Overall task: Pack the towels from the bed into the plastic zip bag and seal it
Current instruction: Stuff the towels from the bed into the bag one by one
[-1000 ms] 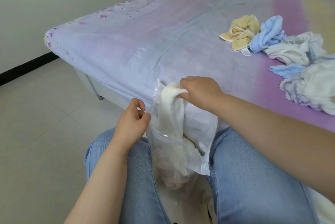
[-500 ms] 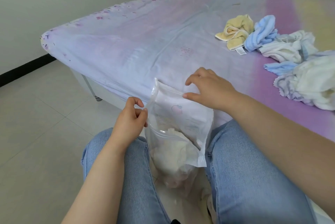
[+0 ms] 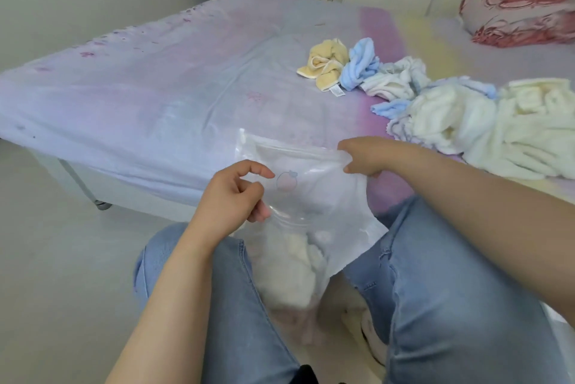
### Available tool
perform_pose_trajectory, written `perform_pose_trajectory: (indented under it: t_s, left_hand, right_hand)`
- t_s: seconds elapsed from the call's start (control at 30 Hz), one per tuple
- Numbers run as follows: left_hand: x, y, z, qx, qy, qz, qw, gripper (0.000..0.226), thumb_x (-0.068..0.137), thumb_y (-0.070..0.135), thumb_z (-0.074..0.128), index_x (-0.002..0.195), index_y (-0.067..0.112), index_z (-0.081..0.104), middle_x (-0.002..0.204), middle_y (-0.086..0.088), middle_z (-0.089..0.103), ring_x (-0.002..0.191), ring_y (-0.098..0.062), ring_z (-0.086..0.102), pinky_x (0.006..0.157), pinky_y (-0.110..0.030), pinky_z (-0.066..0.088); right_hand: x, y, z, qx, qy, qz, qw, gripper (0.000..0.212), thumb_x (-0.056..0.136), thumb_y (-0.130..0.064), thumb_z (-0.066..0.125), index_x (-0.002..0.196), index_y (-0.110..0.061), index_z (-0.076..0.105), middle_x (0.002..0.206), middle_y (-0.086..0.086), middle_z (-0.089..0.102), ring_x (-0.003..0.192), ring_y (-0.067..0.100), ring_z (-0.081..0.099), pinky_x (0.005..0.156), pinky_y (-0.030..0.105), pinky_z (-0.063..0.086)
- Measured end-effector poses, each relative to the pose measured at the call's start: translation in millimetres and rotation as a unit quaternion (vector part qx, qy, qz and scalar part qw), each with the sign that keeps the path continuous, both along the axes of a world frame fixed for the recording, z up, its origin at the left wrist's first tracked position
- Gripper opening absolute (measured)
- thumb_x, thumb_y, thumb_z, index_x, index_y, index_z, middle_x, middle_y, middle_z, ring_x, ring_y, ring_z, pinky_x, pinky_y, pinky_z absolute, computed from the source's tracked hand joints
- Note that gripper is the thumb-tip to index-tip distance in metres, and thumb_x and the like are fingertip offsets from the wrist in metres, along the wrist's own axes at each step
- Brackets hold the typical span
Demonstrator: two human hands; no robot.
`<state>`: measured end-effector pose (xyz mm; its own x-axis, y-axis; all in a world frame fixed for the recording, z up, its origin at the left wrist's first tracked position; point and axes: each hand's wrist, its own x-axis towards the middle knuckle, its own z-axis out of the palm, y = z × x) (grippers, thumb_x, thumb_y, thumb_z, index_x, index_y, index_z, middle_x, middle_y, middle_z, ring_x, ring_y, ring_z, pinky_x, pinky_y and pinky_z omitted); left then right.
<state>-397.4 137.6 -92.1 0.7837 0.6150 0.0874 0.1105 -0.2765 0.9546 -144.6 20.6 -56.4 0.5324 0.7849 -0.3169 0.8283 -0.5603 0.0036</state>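
The plastic zip bag (image 3: 314, 197) stands upright between the person's knees, just in front of the near edge of the bed (image 3: 161, 97), with its mouth pulled wide. The left hand (image 3: 236, 197) pinches the near lip of the bag between thumb and curled fingers (image 3: 258, 170). The right hand (image 3: 370, 156) grips the far right corner of the bag's mouth, its fingers curled round the plastic; the fingertips themselves are hidden behind the hand. A white towel (image 3: 292, 262) lies bunched in the lower half of the bag, visible through the clear plastic, and something pale pink shows beneath it at the bottom. A small printed mark (image 3: 286, 180) sits on the bag's wall just right of the left hand. On the bed, beyond and to the right of the bag, the remaining towels lie in a loose row: a yellow towel (image 3: 325, 67) farthest left, a blue towel (image 3: 361, 64) touching it, then a white-and-blue heap (image 3: 395, 78), and a larger cream pile (image 3: 497, 125) nearest the right hand. A red patterned quilt (image 3: 522, 13) rests on the far right corner of the bed, well apart from the bag.
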Motion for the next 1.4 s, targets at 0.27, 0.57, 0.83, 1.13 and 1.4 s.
perform_pose_trajectory:
  t_s: [0.27, 0.57, 0.83, 1.13, 1.4]
  left_hand:
    - [53.0, -29.9, 8.4, 0.064, 0.058, -0.106, 0.991, 0.040, 0.084, 0.010, 0.048, 0.101, 0.044, 0.061, 0.059, -0.003, 0.072, 0.059, -0.014, 0.070, 0.062, -0.028, 0.052]
    - [95.3, -78.4, -25.0, 0.026, 0.115, -0.212, 0.970, 0.041, 0.077, 0.016, 0.046, 0.100, 0.046, 0.062, 0.059, -0.004, 0.072, 0.056, -0.015, 0.068, 0.062, -0.023, 0.051]
    - [103.7, -75.4, -31.4, 0.011, 0.076, -0.198, 0.977, 0.041, 0.074, 0.014, 0.046, 0.093, 0.042, 0.069, 0.056, -0.009, 0.070, 0.053, -0.020, 0.068, 0.061, -0.023, 0.054]
    - [95.1, -75.1, -38.7, 0.057, 0.055, -0.108, 0.991, 0.036, 0.072, 0.019, 0.045, 0.088, 0.037, 0.070, 0.048, -0.005, 0.064, 0.047, -0.014, 0.055, 0.057, -0.023, 0.047]
    - [87.8, -80.6, -52.8, 0.122, 0.015, -0.058, 0.991, 0.022, 0.073, 0.027, 0.045, 0.082, 0.038, 0.063, 0.043, 0.000, 0.057, 0.041, -0.013, 0.050, 0.052, -0.027, 0.046]
  right_hand:
    - [54.8, -73.2, -0.1, 0.090, 0.076, -0.096, 0.988, 0.011, 0.089, -0.023, 0.057, 0.090, -0.015, 0.051, 0.080, -0.003, 0.051, 0.049, 0.010, 0.052, 0.043, 0.020, 0.042]
    - [75.8, -121.3, -31.8, 0.029, 0.084, -0.116, 0.989, 0.019, 0.086, -0.032, 0.060, 0.077, -0.017, 0.051, 0.087, 0.000, 0.057, 0.075, 0.019, 0.054, 0.068, 0.032, 0.042]
    - [133.3, -127.7, -19.4, 0.380, -0.246, -0.214, 0.865, 0.045, 0.086, -0.022, 0.058, 0.129, -0.022, 0.050, 0.141, 0.010, 0.042, 0.114, 0.034, 0.047, 0.077, 0.038, 0.044]
    - [158.7, -120.3, -16.2, 0.414, -0.118, -0.259, 0.864, 0.029, 0.091, -0.027, 0.046, 0.112, -0.010, 0.057, 0.105, 0.011, 0.066, 0.093, 0.030, 0.060, 0.074, 0.031, 0.041]
    - [23.4, -100.3, 7.3, 0.478, 0.131, -0.085, 0.864, 0.029, 0.084, -0.029, 0.061, 0.108, -0.032, 0.047, 0.091, 0.002, 0.066, 0.076, 0.023, 0.065, 0.063, 0.033, 0.050]
